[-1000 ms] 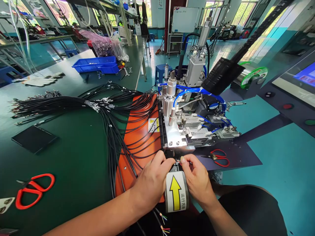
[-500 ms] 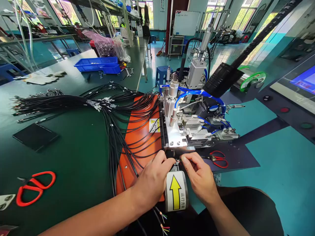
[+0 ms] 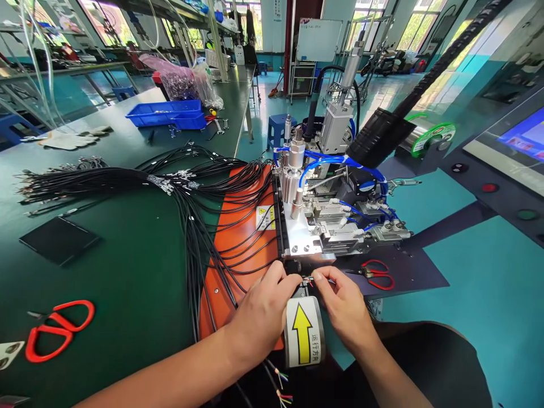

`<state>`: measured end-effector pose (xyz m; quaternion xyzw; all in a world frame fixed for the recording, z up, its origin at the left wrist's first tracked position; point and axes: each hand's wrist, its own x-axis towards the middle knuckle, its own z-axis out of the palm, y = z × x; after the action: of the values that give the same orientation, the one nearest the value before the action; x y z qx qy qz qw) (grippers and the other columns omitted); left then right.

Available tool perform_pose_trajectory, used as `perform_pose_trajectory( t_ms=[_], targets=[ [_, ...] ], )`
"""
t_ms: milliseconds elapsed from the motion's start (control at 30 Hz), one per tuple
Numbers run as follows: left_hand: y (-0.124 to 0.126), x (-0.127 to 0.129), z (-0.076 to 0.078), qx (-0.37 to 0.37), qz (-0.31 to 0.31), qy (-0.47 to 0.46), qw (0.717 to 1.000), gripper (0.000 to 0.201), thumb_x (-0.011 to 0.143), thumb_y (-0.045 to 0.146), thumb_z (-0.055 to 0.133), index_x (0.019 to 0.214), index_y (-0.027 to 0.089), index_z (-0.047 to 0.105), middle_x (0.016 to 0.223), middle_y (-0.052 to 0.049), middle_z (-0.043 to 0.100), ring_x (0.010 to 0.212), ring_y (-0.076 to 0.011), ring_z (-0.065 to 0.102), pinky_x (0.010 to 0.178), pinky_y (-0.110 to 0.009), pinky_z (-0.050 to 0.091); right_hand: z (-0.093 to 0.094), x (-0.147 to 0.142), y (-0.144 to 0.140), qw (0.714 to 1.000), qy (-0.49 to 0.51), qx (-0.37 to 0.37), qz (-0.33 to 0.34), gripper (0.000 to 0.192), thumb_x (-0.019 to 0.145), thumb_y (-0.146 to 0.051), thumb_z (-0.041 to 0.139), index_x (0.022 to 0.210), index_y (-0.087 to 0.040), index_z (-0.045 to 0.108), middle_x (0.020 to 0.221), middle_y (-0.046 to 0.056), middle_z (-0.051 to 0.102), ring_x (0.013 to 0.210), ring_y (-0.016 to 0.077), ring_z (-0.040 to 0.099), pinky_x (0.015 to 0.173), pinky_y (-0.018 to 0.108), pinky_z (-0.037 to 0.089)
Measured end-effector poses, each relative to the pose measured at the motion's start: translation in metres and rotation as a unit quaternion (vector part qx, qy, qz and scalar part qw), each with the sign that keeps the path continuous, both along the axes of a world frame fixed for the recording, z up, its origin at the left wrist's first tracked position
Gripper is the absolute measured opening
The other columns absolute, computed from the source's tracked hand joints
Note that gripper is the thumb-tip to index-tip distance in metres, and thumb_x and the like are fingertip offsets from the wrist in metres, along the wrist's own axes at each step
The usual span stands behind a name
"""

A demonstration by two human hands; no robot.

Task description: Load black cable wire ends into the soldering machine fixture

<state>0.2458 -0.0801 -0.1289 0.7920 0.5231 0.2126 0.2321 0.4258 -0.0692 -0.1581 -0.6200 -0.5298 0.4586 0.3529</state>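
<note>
My left hand (image 3: 263, 311) and my right hand (image 3: 344, 306) meet at the front of a small metal machine (image 3: 323, 226) with blue air hoses. Both pinch thin coloured wire ends (image 3: 309, 280) of a black cable just above a white roller label with a yellow arrow (image 3: 302, 333). Several black cables (image 3: 199, 226) fan out from here across an orange plate (image 3: 242, 238) and the green bench. More stripped cable ends (image 3: 283, 391) hang below my left wrist.
Red scissors (image 3: 55, 328) lie at the near left, another red pair (image 3: 376, 273) on the dark mat right of the machine. A black pad (image 3: 59, 239), a blue tray (image 3: 168, 112), white gloves (image 3: 68, 139) and a green-rimmed reel (image 3: 433, 139) stand further off.
Both hands stay pinched at the wire ends; my right fingers shifted slightly at the machine's front. The view wobbled a little.
</note>
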Motion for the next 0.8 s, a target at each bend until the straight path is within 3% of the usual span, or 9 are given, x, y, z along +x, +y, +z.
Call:
perform_pose_trajectory(
  t_ms=[67,333,600,800],
  targets=[
    [0.000,0.000,0.000,0.000,-0.001,0.000,1.000,0.029,0.090,0.004,0.046,0.108,0.018,0.064,0.092,-0.004,0.046,0.078,-0.0174,0.052,0.071,-0.030,0.051,0.000,0.001,-0.005,1.000,-0.009,-0.003,-0.016,0.036,0.091,-0.055,0.054,0.089,-0.020,0.064,0.082,0.002,0.065,0.071,0.0170,0.055,0.064,0.027,0.043],
    [0.000,-0.001,-0.003,0.000,-0.003,-0.003,1.000,0.029,0.090,0.006,0.048,0.111,0.020,0.063,0.092,-0.003,0.045,0.080,-0.0177,0.052,0.072,-0.031,0.051,0.007,-0.001,-0.013,0.998,0.041,-0.035,0.025,0.035,0.091,-0.052,0.057,0.082,-0.020,0.065,0.075,0.001,0.060,0.068,0.0155,0.052,0.060,0.025,0.042],
    [0.000,-0.001,-0.004,0.001,0.000,-0.014,1.000,0.027,0.091,0.007,0.049,0.111,0.019,0.064,0.092,-0.004,0.046,0.079,-0.0182,0.052,0.072,-0.032,0.052,0.008,-0.001,-0.009,0.993,-0.063,0.085,0.044,0.029,0.098,-0.043,0.051,0.082,-0.021,0.061,0.078,-0.001,0.057,0.068,0.0137,0.053,0.064,0.025,0.041],
    [0.000,-0.001,-0.003,0.011,0.000,-0.015,1.000,0.027,0.092,0.008,0.048,0.109,0.019,0.064,0.091,-0.004,0.046,0.078,-0.0180,0.052,0.071,-0.032,0.051,0.001,0.002,-0.005,0.989,-0.079,0.111,0.060,0.028,0.099,-0.040,0.048,0.082,-0.021,0.059,0.080,0.000,0.057,0.072,0.0148,0.054,0.067,0.026,0.041]
  ],
)
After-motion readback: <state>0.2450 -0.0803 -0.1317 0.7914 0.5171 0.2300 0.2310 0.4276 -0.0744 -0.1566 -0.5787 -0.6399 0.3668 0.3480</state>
